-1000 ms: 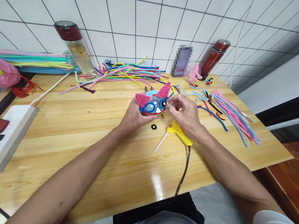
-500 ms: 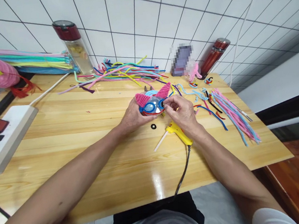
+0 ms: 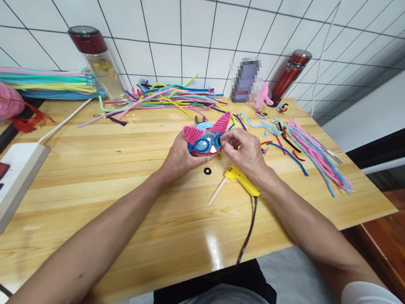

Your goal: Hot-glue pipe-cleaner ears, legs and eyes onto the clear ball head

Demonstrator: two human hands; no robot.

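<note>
My left hand (image 3: 180, 159) is wrapped round the left side of a pipe-cleaner animal face (image 3: 210, 146) with pink pointed ears and blue eye rings. At its right eye ring, my right hand (image 3: 243, 148) pinches a small black round piece (image 3: 219, 141), mostly covered by the fingertips. A similar black ring (image 3: 207, 171) lies on the table just below the face. The yellow glue gun (image 3: 242, 179) rests under my right wrist, its white stick pointing to the lower left.
Loose pipe cleaners (image 3: 170, 97) lie along the wall beside a glass bottle (image 3: 106, 75). More pink and blue ones (image 3: 316, 158) are at the right. A white power strip (image 3: 16, 185) sits at the left; a red flask (image 3: 291, 76) leans at the back right.
</note>
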